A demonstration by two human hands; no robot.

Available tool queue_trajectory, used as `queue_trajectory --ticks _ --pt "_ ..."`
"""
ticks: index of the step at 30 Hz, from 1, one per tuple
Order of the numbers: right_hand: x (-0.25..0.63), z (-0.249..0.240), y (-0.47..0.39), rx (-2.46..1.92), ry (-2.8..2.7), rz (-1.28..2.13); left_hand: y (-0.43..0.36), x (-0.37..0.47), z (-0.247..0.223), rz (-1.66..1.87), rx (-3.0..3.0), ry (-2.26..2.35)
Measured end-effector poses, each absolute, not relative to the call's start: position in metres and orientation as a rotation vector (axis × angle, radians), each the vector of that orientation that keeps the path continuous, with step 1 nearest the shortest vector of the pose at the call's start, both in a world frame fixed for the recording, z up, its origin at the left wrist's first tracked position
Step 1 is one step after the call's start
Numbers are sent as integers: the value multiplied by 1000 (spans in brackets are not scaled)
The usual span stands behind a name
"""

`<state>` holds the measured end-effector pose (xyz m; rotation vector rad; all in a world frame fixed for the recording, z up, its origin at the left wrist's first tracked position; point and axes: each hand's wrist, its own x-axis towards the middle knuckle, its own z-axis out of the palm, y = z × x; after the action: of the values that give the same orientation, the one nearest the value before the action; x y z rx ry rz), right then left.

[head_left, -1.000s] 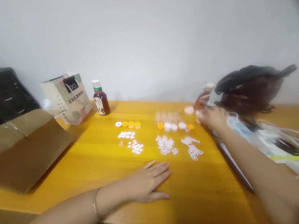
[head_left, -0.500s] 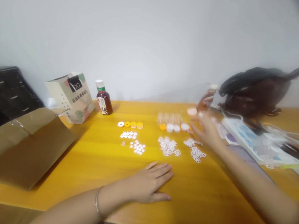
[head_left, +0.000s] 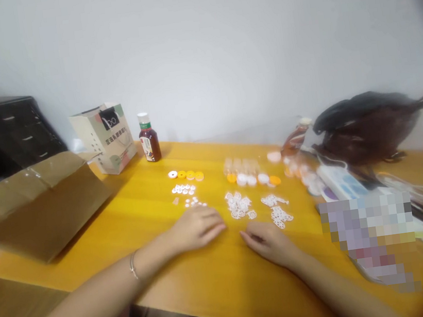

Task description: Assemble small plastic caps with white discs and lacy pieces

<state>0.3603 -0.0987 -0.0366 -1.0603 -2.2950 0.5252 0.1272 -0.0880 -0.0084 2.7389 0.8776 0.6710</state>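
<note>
My left hand [head_left: 199,226] is over the near edge of a group of small white discs [head_left: 191,201], hiding some of them. Its fingers are curled together, and what they hold, if anything, is hidden. Across a narrow gap lies my right hand [head_left: 267,239], loosely closed, its fingertips just below the lacy white cut-out pieces [head_left: 238,205]. Anything inside it is out of sight. Further right is a second cluster of lacy pieces [head_left: 281,216]. Behind them stand a row of orange and white caps [head_left: 252,180] and clear cylinders [head_left: 240,166].
Ring-shaped caps [head_left: 190,175] and small white pieces [head_left: 183,189] lie left of centre. A dark red bottle [head_left: 149,139], a paper bag [head_left: 110,139] and an open cardboard box [head_left: 41,201] stand left. A loose cap pile [head_left: 302,170], power strip [head_left: 341,183] and dark bag [head_left: 371,127] occupy the right.
My left hand has gone from lying flat to curled, shifting slightly up and left over the discs. My right hand has drawn back from the caps toward the middle, uncovering an orange cap.
</note>
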Motion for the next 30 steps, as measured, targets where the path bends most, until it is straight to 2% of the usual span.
queue_trajectory --ticks 5,8,10,19,25,27,30 --pt "362 -35 -99 -1087 -2265 558 -38 74 0 860 2522 1526" --pt "363 -35 -98 -1076 -2218 574 -18 48 -5 684 2344 1877" --pt "364 -36 -96 -1071 -2200 588 -12 40 -11 614 2294 1937" --pt "367 -36 -94 -1104 -2246 568 -6 41 -24 602 2257 1909" --pt "368 -39 -92 -1096 -2250 525 -14 51 -14 751 2284 1891" --pt "368 -40 -92 -1095 -2261 512 -25 67 -12 846 2341 1779" --pt "367 -39 -91 -1097 -2276 501 -48 100 -14 915 2488 1356"
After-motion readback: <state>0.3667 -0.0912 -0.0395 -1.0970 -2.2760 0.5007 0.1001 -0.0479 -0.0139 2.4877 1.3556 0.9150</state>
